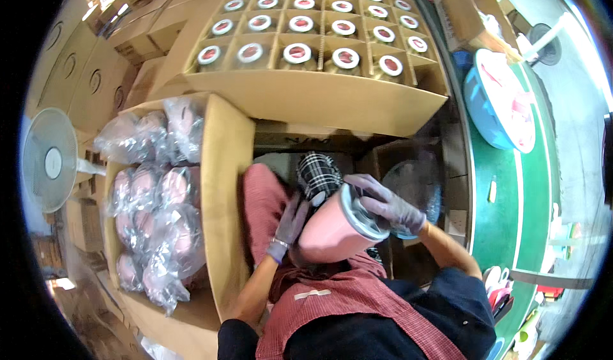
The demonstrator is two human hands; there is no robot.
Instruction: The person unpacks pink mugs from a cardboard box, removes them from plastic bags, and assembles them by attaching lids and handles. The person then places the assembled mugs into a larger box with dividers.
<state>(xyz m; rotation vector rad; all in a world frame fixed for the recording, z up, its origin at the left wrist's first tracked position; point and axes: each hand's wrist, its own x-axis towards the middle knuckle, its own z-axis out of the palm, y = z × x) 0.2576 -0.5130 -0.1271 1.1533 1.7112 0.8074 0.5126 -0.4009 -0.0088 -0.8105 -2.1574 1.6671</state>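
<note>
A large pink tumbler (pixel 335 229) with a grey rim and a see-through lid (pixel 364 213) lies tilted over my lap, its lid end to the right. My left hand (pixel 290 226), in a grey glove, supports the tumbler's left side. Gloved as well, my right hand (pixel 386 203) grips the lid end, fingers over the rim. Just beyond the tumbler is a black-and-white checked cloth (pixel 319 176). Part of the tumbler's underside is hidden against my red checked apron (pixel 325 306).
Left, an open carton (pixel 227 194) holds several pink items in clear bags (pixel 147 181). Ahead, a divided carton (pixel 306 95) holds containers with white-rimmed lids. A white fan (pixel 53 162) stands far left. On the right, a green table (pixel 498 213) bears a blue basket (pixel 479 105).
</note>
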